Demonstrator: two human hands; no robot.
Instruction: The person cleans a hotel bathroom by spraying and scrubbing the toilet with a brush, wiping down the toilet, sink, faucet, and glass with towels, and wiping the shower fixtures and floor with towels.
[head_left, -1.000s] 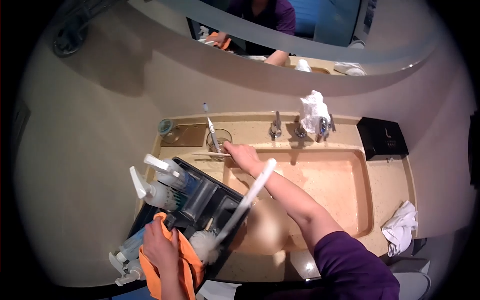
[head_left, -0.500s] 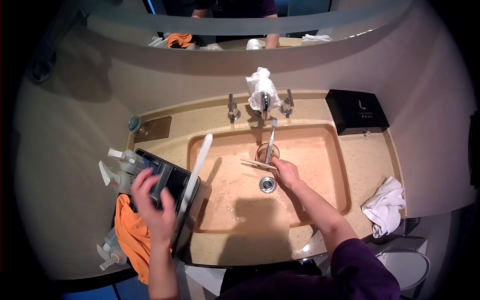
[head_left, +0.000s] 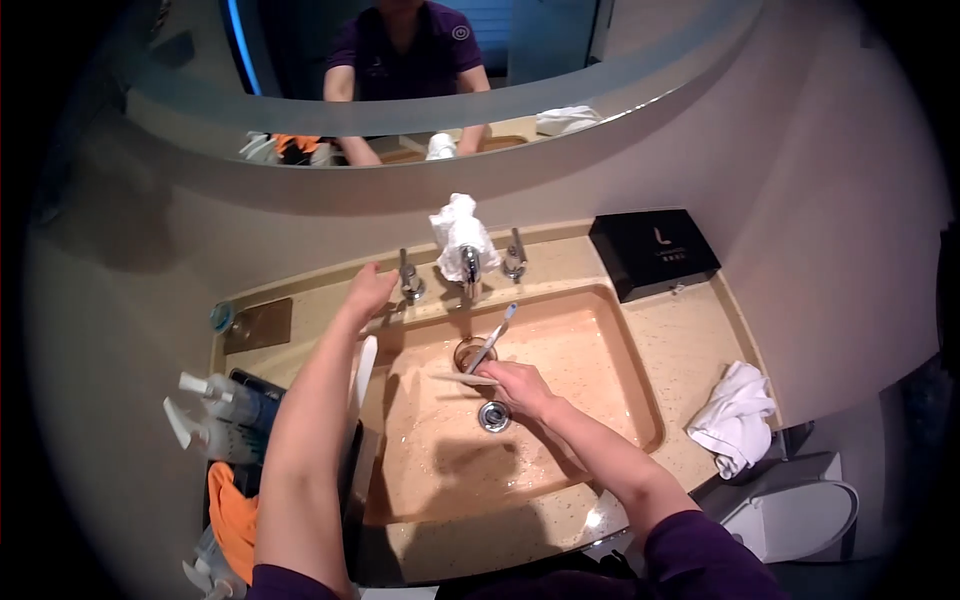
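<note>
Closed in right hand [head_left: 518, 388]: glass [head_left: 464, 352], with tilted toothbrush [head_left: 497, 328] and pale slim item [head_left: 458, 378] alongside. Beyond grip: spout [head_left: 470, 272]. Farther left, beside tap handle [head_left: 411, 284]: left hand [head_left: 373, 291], hold unclear. Judged at positioning stage; next calling for sure contact at handle, with steady glass.

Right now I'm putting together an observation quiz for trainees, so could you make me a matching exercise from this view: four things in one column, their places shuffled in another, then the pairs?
Column one:
1. Left hand
2. Toothbrush
3. Orange cloth
4. Black box

Column two:
A. On the back right part of the counter
B. At a tap handle
C. Left of the sink, by the bottles
D. Leaning in the glass at the right hand

Pairs: 1-B, 2-D, 3-C, 4-A
</note>
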